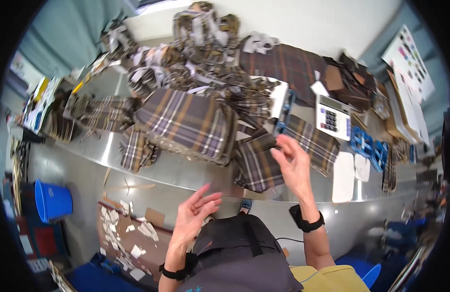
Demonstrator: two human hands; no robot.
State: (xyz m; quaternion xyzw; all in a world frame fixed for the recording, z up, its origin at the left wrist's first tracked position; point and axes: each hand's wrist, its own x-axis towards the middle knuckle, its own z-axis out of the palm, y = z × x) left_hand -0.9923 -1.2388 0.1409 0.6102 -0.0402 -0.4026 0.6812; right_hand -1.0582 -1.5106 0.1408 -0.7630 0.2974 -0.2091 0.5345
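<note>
My left hand [198,211] hovers in front of the table's near edge, its fingers spread and nothing in them. My right hand [295,168] is open too, thumb and fingers apart, over the right side of a folded stack of dark plaid fabric pieces [258,163]; whether the fingertips touch it I cannot tell. Left of that stack lies a thick pile of grey, brown and white plaid pieces [183,121]. Beyond my right hand, another plaid piece [312,141] lies flat beside a long blue tool [285,113].
Tied fabric bundles [196,29] heap up at the back. On the right are a calculator [333,118], blue plastic holders [362,141] and a white template [342,177]. A blue bin [53,200] stands on the floor at left, near a brown board [115,238] strewn with scraps.
</note>
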